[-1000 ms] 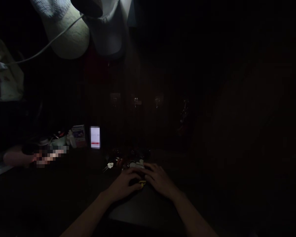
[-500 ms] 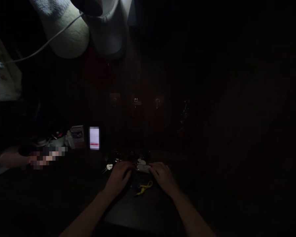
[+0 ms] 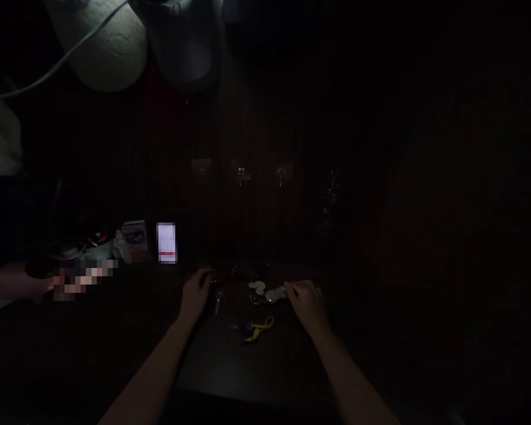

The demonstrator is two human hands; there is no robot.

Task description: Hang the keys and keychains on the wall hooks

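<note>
The light is very dim. My right hand (image 3: 307, 304) is closed, its fingertips pinching the end of a smooth grey fob (image 3: 275, 294) low over the table. Beside the fob's left end are a metal ring (image 3: 255, 300) and pale rounded tags (image 3: 257, 287). My left hand (image 3: 195, 293) is farther left, fingers bent and together; what they hold is too dark to make out. Just right of it lies a metal key (image 3: 218, 302). Nearer to me, a yellow cord (image 3: 261, 328) is looped onto a dark-headed key (image 3: 245, 329).
A lit phone (image 3: 166, 242) stands at the back left, next to a small box (image 3: 135, 239) and a white bottle (image 3: 122, 247). A pink rounded object (image 3: 22, 281) lies far left. Small hooks (image 3: 241, 172) line the back panel. Caps (image 3: 108, 50) hang above, with a white cable (image 3: 57, 68).
My hands have moved apart, the left one leftward and the right one rightward with the grey fob. The key now shows right of my left hand. The view has shifted slightly.
</note>
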